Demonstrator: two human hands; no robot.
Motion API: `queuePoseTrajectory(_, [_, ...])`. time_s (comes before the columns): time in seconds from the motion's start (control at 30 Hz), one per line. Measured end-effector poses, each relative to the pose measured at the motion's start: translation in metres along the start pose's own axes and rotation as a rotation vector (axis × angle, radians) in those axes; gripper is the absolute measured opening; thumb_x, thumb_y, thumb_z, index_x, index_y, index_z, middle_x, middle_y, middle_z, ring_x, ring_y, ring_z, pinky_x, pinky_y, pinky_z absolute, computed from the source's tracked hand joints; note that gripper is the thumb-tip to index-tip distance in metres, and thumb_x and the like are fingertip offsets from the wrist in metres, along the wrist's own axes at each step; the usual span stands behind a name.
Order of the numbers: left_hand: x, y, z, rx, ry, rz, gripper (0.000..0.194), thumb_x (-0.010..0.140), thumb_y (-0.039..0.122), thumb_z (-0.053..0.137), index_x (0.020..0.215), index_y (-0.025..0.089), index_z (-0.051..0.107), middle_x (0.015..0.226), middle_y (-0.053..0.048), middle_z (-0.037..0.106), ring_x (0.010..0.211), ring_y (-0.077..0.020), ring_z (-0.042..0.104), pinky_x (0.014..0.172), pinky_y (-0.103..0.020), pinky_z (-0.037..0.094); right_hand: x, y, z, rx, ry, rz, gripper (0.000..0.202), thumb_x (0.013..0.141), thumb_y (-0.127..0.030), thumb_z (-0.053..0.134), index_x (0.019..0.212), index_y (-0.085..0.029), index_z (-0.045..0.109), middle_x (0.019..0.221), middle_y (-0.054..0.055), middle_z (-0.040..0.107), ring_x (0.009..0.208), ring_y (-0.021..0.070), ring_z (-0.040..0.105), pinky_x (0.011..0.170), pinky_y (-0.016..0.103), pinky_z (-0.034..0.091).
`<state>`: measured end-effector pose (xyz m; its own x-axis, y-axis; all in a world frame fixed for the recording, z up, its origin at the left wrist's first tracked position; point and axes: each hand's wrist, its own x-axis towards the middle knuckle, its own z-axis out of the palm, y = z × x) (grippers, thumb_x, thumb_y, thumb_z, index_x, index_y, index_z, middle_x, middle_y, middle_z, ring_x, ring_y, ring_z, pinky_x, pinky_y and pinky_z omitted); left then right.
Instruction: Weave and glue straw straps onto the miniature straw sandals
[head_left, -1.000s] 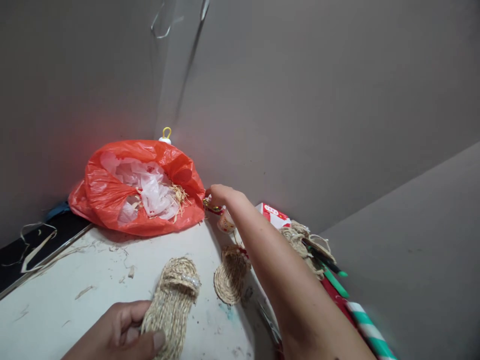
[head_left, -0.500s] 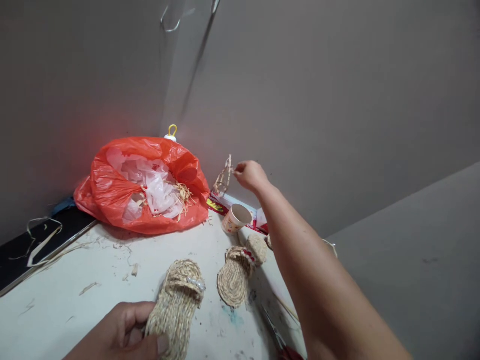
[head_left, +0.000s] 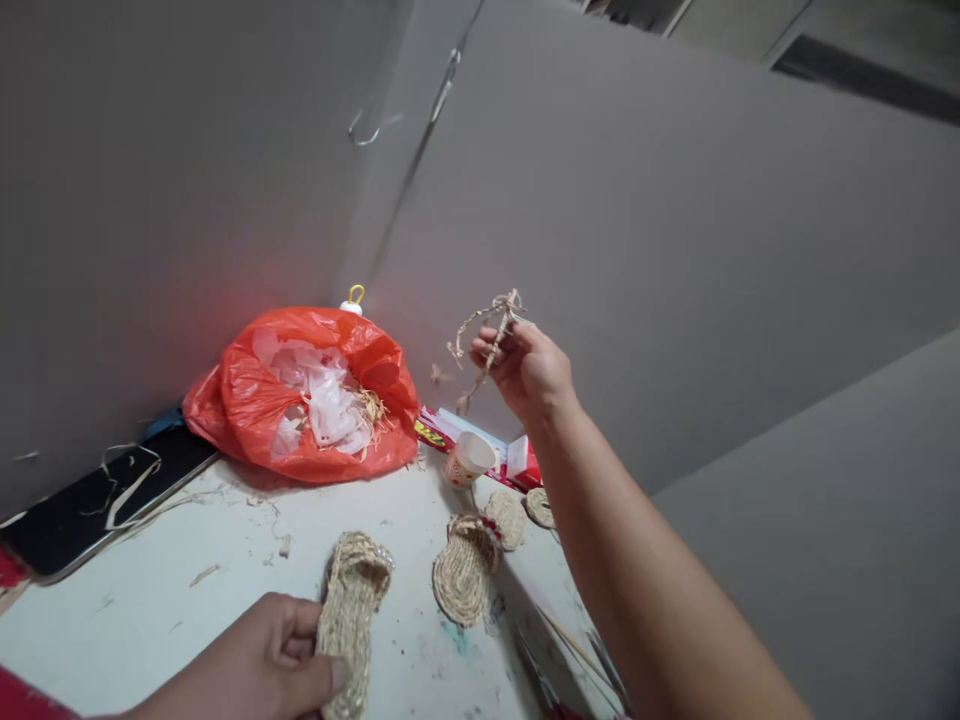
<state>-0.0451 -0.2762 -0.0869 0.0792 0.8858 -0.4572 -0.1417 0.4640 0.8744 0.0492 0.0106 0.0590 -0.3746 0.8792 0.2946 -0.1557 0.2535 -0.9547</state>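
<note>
A small woven straw slipper point(head_left: 346, 600) with clear beads on its strap is gripped along its side by my left hand point(head_left: 281, 655), thumb on top, low over the table. My right hand point(head_left: 529, 365) is raised in front of the grey wall, its fingers closed on a knotted length of braided straw cord point(head_left: 499, 340) whose ends dangle. A second woven slipper point(head_left: 463, 580), with red beads, lies on the white table between my arms. Behind it rests an oval woven piece point(head_left: 505, 518).
An orange plastic bag point(head_left: 240, 400) holding white plastic and straw scraps sits at the back. A paper cup point(head_left: 471, 458) stands near a red box point(head_left: 523, 462). Another woven piece point(head_left: 538, 507) lies by my right forearm. Scissors point(head_left: 534, 665) are at the front, and a black panel point(head_left: 97, 500) is at left.
My right hand has come back from the wall corner and turned, lifting the braided cord with it. The slipper in my left hand has turned slightly. The view has shifted.
</note>
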Motion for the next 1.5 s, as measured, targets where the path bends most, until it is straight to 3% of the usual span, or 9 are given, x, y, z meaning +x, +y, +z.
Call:
queuePoseTrajectory(0.1, [-0.005, 0.008, -0.012, 0.28, 0.061, 0.025, 0.035, 0.074, 0.05, 0.06, 0.067, 0.016, 0.056, 0.05, 0.003, 0.049, 0.041, -0.0109, 0.045, 0.041, -0.02, 0.031, -0.046, -0.021, 0.006, 0.04, -0.103, 0.044, 0.015, 0.082, -0.03, 0.056, 0.077, -0.023, 0.043, 0.062, -0.006, 0.056, 0.044, 0.0083, 0.049, 0.053, 0.022, 0.049])
queuePoseTrajectory(0.27, [-0.028, 0.037, -0.035, 0.583, 0.432, 0.471, 0.043, 0.078, 0.049, 0.06, 0.051, 0.017, 0.051, 0.046, 0.004, 0.041, 0.045, -0.0088, 0.038, 0.044, -0.021, 0.024, -0.137, -0.036, 0.011, 0.063, -0.298, 0.214, 0.022, 0.077, -0.035, 0.068, 0.076, -0.022, 0.049, 0.057, -0.005, 0.054, 0.038, 0.0052, 0.033, 0.035, 0.015, 0.027])
queuePoseTrajectory(0.33, [-0.038, 0.048, -0.037, 0.375, 0.394, 0.56, 0.03, 0.081, 0.046, 0.059, 0.084, 0.017, 0.064, 0.066, 0.001, 0.058, 0.052, -0.0102, 0.05, 0.048, -0.02, 0.034, -0.168, -0.033, 0.014, 0.085, -0.358, 0.316, 0.023, 0.079, -0.036, 0.068, 0.076, -0.021, 0.05, 0.058, -0.005, 0.054, 0.038, 0.0038, 0.031, 0.035, 0.014, 0.022])
queuePoseTrajectory(0.43, [-0.046, 0.053, -0.033, 0.065, 0.113, 0.529, 0.055, 0.077, 0.044, 0.065, 0.125, 0.021, 0.051, 0.107, -0.009, 0.064, 0.057, -0.0117, 0.062, 0.051, -0.023, 0.044, -0.204, -0.025, 0.022, 0.107, -0.424, 0.423, 0.022, 0.081, -0.035, 0.068, 0.082, -0.021, 0.052, 0.058, -0.005, 0.054, 0.039, 0.0033, 0.03, 0.038, 0.015, 0.018])
queuePoseTrajectory(0.53, [-0.044, 0.045, -0.028, -0.013, -0.088, 0.483, 0.046, 0.076, 0.042, 0.069, 0.113, 0.017, 0.058, 0.076, -0.002, 0.066, 0.051, -0.0108, 0.06, 0.05, -0.021, 0.045, -0.228, -0.019, 0.032, 0.134, -0.474, 0.467, 0.021, 0.082, -0.035, 0.067, 0.084, -0.021, 0.052, 0.055, -0.006, 0.052, 0.038, 0.0029, 0.025, 0.038, 0.016, 0.016])
queuePoseTrajectory(0.67, [-0.036, 0.035, -0.03, 0.052, -0.084, 0.529, 0.027, 0.074, 0.038, 0.071, 0.076, 0.012, 0.066, 0.056, 0.002, 0.06, 0.044, -0.0068, 0.051, 0.046, -0.019, 0.042, -0.244, -0.017, 0.03, 0.129, -0.381, 0.466, 0.023, 0.077, -0.035, 0.072, 0.083, -0.018, 0.058, 0.055, -0.005, 0.052, 0.038, 0.0015, 0.019, 0.037, 0.015, 0.012])
queuePoseTrajectory(1.1, [-0.012, 0.052, -0.044, -0.027, 0.258, 0.616, 0.021, 0.069, 0.026, 0.076, 0.072, 0.011, 0.061, 0.062, 0.0, 0.067, 0.04, -0.0054, 0.054, 0.041, -0.016, 0.042, -0.255, 0.019, -0.046, 0.181, 0.045, 0.163, 0.032, 0.063, -0.036, 0.078, 0.09, -0.021, 0.067, 0.066, -0.002, 0.062, 0.038, 0.003, 0.022, 0.035, 0.015, 0.012])
queuePoseTrajectory(1.37, [0.011, 0.1, -0.016, -0.036, 0.193, 0.556, 0.018, 0.07, 0.018, 0.078, 0.075, 0.01, 0.062, 0.059, -0.002, 0.066, 0.05, -0.0096, 0.063, 0.049, -0.019, 0.052, -0.253, 0.04, -0.062, -0.04, 0.124, 0.032, 0.036, 0.07, -0.046, 0.072, 0.092, -0.018, 0.067, 0.076, 0.006, 0.071, 0.037, 0.0056, 0.029, 0.036, 0.019, 0.02])
queuePoseTrajectory(1.5, [0.013, 0.099, -0.007, -0.062, 0.137, 0.496, 0.019, 0.069, 0.015, 0.078, 0.076, 0.011, 0.061, 0.06, -0.002, 0.066, 0.053, -0.0107, 0.065, 0.05, -0.018, 0.053, -0.254, 0.038, -0.068, -0.261, 0.284, -0.133, 0.032, 0.079, -0.045, 0.064, 0.099, -0.021, 0.065, 0.084, 0.008, 0.072, 0.06, 0.0181, 0.056, 0.052, 0.028, 0.042])
